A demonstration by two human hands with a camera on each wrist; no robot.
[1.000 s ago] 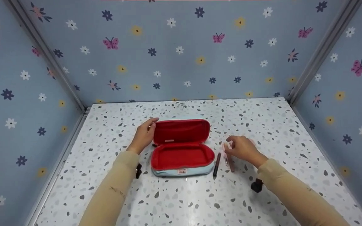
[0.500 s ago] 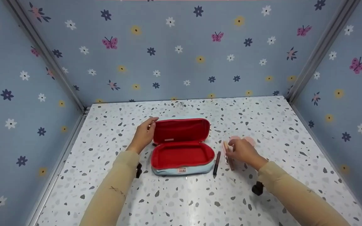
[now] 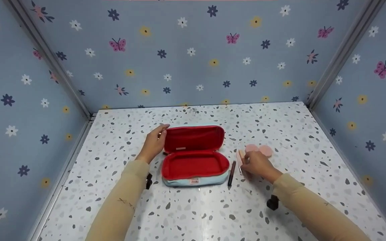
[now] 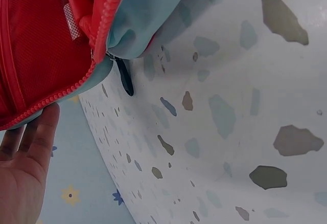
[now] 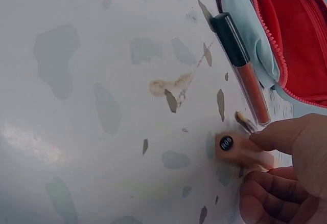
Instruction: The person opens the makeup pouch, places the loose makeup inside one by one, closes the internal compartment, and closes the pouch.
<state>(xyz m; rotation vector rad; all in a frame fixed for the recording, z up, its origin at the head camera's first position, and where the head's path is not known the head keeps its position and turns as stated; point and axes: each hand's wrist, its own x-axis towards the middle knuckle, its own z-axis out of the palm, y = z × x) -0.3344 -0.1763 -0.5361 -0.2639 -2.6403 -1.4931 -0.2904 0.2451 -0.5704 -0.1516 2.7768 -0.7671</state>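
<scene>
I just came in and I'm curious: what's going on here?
A person is using both hands at a table. The left hand holds the raised lid of an open pale-blue case with a red lining. The right hand grips a tan tube. A dark-capped tube lies beside the case, and two pink round things lie just beyond the right hand.

You have free table [image 3: 196,214] nearside of the pouch [image 3: 195,181]; the dark-capped tube [image 3: 232,173] lies between pouch and your right grip [image 3: 258,164].
</scene>
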